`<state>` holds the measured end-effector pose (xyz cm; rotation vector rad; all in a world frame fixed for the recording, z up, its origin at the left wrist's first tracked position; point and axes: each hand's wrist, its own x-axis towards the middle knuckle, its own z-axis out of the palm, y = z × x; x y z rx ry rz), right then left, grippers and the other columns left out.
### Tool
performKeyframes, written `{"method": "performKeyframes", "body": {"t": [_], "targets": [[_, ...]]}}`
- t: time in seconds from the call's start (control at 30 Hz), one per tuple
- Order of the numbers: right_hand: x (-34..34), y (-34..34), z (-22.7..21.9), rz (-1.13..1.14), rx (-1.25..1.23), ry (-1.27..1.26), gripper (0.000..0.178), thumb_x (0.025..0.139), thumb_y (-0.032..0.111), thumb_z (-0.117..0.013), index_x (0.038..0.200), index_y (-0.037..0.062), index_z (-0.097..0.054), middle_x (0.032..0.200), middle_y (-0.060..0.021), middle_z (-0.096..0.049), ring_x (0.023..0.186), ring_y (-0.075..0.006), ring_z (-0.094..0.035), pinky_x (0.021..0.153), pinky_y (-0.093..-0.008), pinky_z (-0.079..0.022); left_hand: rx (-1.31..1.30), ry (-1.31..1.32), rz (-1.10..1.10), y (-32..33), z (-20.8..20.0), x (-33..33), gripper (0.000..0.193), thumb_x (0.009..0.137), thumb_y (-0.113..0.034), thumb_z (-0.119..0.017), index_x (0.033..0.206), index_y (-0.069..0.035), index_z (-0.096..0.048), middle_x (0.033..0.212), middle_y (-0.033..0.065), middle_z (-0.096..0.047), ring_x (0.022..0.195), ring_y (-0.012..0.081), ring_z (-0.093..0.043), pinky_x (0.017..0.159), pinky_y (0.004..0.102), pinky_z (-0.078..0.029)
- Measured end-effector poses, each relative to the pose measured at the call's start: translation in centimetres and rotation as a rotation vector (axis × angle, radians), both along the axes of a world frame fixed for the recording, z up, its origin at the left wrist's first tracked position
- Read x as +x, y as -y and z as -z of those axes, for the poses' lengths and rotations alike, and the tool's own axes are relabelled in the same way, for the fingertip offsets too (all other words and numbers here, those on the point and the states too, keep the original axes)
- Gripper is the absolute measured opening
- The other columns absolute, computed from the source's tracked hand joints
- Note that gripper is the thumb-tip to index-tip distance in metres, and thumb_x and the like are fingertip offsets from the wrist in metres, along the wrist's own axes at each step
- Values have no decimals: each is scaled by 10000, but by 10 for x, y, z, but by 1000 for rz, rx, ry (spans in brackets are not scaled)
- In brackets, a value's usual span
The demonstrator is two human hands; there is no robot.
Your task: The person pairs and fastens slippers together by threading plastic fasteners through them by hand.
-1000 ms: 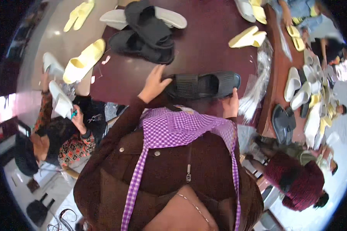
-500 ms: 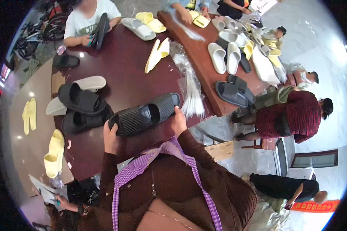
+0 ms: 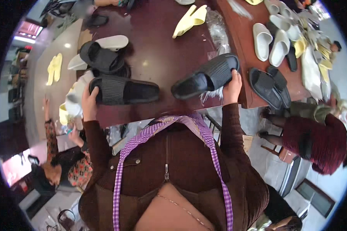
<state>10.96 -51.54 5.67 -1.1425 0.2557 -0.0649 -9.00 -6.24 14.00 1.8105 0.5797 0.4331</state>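
Observation:
My left hand (image 3: 89, 103) grips a black ribbed slipper (image 3: 113, 90) by its toe end, the heel pointing right. Closed round the toe end of a second black ribbed slipper (image 3: 216, 72) is my right hand (image 3: 232, 88); that heel points left and slightly down. A gap separates the two heels above the front of the dark red table (image 3: 154, 50). Just beyond the left slipper lie stacked black slippers (image 3: 100, 57), with a white slipper (image 3: 113, 42) partly under them.
A yellow pair (image 3: 191, 21) lies at the far side, beside clear plastic wrapping (image 3: 218, 32). On the right table are white slippers (image 3: 279, 48), a dark grey pair (image 3: 265, 82) and a mixed heap. A co-worker (image 3: 71, 161) reaches in at left near more slippers.
The two black slippers, held close together before, are now apart, one in each hand. The view has shifted, and the co-worker at left now shows more, beside white and yellow slippers.

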Motion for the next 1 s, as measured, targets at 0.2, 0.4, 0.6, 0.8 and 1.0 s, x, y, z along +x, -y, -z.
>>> {"method": "performKeyframes", "body": {"t": [0.2, 0.4, 0.6, 0.8, 1.0], "targets": [[17, -67, -4, -262, -257, 71, 361, 872, 232, -538, 1056, -79, -537, 971, -148, -600, 869, -207, -562, 804, -312, -436, 314, -95, 432, 26, -9, 73, 409, 798, -92, -559, 1195, -11, -500, 1135, 94, -565, 1050, 177, -519, 920, 278, -372], [30, -100, 33, -124, -769, 326, 348, 813, 240, -591, 1013, -46, -589, 941, -184, -627, 862, -255, -608, 786, -333, -459, 583, 82, 299, 45, 35, 133, 391, 784, -114, -586, 1155, -7, -518, 1099, 161, -568, 1021, 284, -541, 879, 327, -414], [58, -23, 79, -77, -1061, 63, 225, 750, 207, -613, 895, 44, -668, 824, -137, -658, 796, -265, -631, 731, -344, -478, 462, 101, 398, 100, 85, 41, 285, 787, -103, -578, 1055, -9, -560, 1052, 173, -572, 988, 306, -547, 841, 363, -438], [91, -12, 78, 1, -1310, 78, 207, 741, 222, -590, 865, 82, -680, 837, -161, -647, 825, -326, -618, 733, -388, -486, 348, -240, 326, 71, 140, -98, 306, 808, -95, -570, 1090, 21, -547, 971, 155, -623, 863, 258, -603, 776, 319, -468], [96, -27, 87, -57, -1639, -191, 197, 749, 223, -547, 811, 91, -680, 867, -167, -643, 832, -329, -619, 750, -404, -490, 64, -331, 62, 58, 151, -122, 232, 820, -82, -556, 1033, 8, -577, 874, 118, -637, 798, 178, -608, 716, 286, -480]]}}
